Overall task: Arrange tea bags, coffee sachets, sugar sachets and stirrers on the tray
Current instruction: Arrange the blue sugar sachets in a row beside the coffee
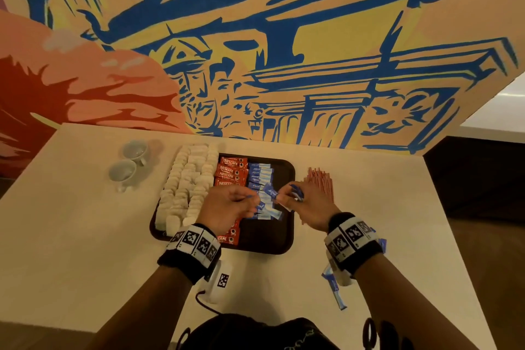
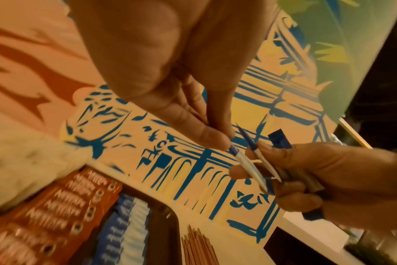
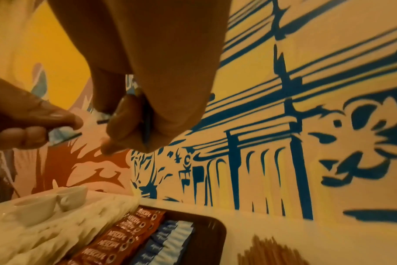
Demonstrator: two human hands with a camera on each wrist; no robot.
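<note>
Head view: above the tray [image 1: 287, 176], the left hand [image 1: 227, 207] pinches a blue-white sugar sachet [image 1: 268, 192]; the right hand [image 1: 306, 204] grips several more. Stirrers [image 1: 321, 182] lie right of the tray, cups [image 1: 127, 165] left.

Left wrist: thumb and fingers [image 2: 206, 132] nip the sachet's end.

Right wrist: coffee sachets [image 3: 129, 231] line the tray beside tea bags [image 3: 56, 238].

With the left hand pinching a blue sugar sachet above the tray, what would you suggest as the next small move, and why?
Probably lower the left hand and lay its sugar sachet at the near end of the blue row on the tray. The sachet is already pulled clear of the bunch that the right hand grips, and the tray's near part beside the coffee sachets looks bare.
</note>
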